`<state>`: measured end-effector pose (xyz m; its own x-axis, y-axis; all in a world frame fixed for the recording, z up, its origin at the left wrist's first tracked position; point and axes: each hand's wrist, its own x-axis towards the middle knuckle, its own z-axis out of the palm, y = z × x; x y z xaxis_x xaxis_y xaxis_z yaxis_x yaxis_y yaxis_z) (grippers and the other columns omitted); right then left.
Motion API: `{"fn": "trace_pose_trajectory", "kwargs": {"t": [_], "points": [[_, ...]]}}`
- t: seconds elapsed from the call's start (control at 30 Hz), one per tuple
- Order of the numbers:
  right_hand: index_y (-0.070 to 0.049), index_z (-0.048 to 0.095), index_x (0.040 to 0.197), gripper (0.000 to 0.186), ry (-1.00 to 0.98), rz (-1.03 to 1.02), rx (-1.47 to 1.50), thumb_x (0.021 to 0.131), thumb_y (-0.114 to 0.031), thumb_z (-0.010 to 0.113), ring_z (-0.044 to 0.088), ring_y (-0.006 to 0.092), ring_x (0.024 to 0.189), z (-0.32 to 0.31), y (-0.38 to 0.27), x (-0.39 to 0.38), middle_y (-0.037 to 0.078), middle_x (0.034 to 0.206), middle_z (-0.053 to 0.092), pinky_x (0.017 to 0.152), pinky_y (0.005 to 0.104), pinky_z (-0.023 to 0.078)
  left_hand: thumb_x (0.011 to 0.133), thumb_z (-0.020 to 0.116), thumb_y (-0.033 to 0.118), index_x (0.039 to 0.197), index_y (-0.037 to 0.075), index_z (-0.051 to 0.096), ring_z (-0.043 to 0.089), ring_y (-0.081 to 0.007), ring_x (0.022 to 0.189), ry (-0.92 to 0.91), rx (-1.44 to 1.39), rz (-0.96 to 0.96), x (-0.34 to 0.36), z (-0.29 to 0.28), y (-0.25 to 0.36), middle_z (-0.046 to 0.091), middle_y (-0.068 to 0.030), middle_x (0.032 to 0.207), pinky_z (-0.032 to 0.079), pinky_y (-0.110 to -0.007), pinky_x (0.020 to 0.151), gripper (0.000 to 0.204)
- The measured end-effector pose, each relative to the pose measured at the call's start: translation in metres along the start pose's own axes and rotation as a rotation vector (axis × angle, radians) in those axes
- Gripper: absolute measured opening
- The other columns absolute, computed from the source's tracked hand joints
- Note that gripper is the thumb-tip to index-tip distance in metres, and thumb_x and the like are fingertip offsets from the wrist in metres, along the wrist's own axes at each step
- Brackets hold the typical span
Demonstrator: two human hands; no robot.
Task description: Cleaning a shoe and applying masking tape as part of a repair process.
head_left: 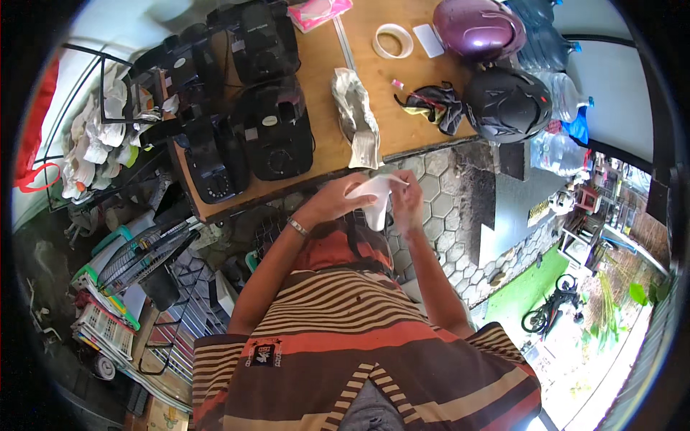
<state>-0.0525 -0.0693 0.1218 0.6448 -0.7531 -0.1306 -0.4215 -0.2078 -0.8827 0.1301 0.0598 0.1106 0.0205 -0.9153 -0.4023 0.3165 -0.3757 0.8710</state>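
Observation:
In front of my waist, just off the table's near edge, a thin white sock-like piece (pixel 376 206) hangs from both hands. My left hand (pixel 332 201), a bracelet at its wrist, is closed on its left side. Gripping its upper right edge, the fingers of my right hand (pixel 407 206) are closed too and slightly blurred. Right beyond them, a stack of long off-white pieces of soft cloth (pixel 355 115), which look like socks, lies on the wooden table (pixel 327 65) with its near end at the edge.
Several black machines (pixel 271 129) crowd the table's left part. To the right are a tape roll (pixel 393 42), a purple helmet (pixel 479 29), a black helmet (pixel 507 105) and a black cloth bundle (pixel 438 106). A wire basket of pale cloth (pixel 100 140) and a fan (pixel 147 258) stand left.

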Motion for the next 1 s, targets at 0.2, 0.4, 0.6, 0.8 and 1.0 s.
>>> {"fn": "trace_pose_trajectory", "kwargs": {"t": [0.2, 0.4, 0.6, 0.8, 1.0], "points": [[-0.001, 0.058, 0.109, 0.031, 0.115, 0.241, -0.055, 0.106, -0.031, 0.060, 0.059, 0.0161, 0.076, 0.015, 0.027, 0.039, 0.010, 0.084, 0.064, 0.068, 0.0344, 0.049, 0.098, 0.072, 0.026, 0.116, -0.003, 0.069, 0.063, -0.0104, 0.089, 0.223, -0.040, -0.118, 0.018, -0.002, -0.060, 0.072, -0.0050, 0.097, 0.050, -0.029, 0.082, 0.034], [0.004, 0.059, 0.113, 0.038, 0.182, 0.195, -0.144, 0.104, -0.033, 0.061, 0.069, 0.0414, 0.085, 0.030, 0.054, 0.067, 0.026, 0.096, 0.071, 0.074, 0.0467, 0.052, 0.102, 0.066, 0.026, 0.107, -0.003, 0.068, 0.062, -0.0094, 0.082, 0.654, -0.166, 0.028, 0.059, -0.009, -0.058, 0.070, -0.0029, 0.091, 0.050, -0.030, 0.075, 0.030], [0.003, 0.056, 0.115, 0.036, 0.154, 0.163, -0.291, 0.103, -0.030, 0.062, 0.066, 0.0518, 0.086, 0.043, 0.090, 0.121, 0.028, 0.093, 0.070, 0.077, 0.0557, 0.050, 0.103, 0.064, 0.034, 0.103, 0.001, 0.066, 0.065, -0.0169, 0.075, 0.851, 0.043, 0.015, 0.110, -0.026, -0.081, 0.069, -0.0082, 0.084, 0.051, -0.035, 0.070, 0.033], [-0.004, 0.056, 0.121, 0.031, 0.235, 0.009, -0.377, 0.098, -0.022, 0.066, 0.062, 0.0443, 0.106, 0.032, 0.094, 0.115, 0.022, 0.111, 0.066, 0.092, 0.0525, 0.049, 0.101, 0.066, 0.038, 0.103, 0.001, 0.063, 0.068, -0.0263, 0.078, 0.960, 0.121, 0.054, 0.129, -0.023, -0.109, 0.069, -0.0153, 0.087, 0.051, -0.040, 0.073, 0.037], [-0.012, 0.065, 0.116, 0.026, -0.143, -0.341, -0.380, 0.091, -0.016, 0.068, 0.059, 0.0336, 0.114, 0.032, 0.059, 0.105, 0.011, 0.118, 0.065, 0.098, 0.0467, 0.048, 0.101, 0.069, 0.032, 0.114, -0.002, 0.064, 0.065, -0.0152, 0.085, 0.883, 0.081, -0.013, 0.118, -0.025, -0.123, 0.070, -0.0080, 0.097, 0.051, -0.032, 0.078, 0.037]]}}
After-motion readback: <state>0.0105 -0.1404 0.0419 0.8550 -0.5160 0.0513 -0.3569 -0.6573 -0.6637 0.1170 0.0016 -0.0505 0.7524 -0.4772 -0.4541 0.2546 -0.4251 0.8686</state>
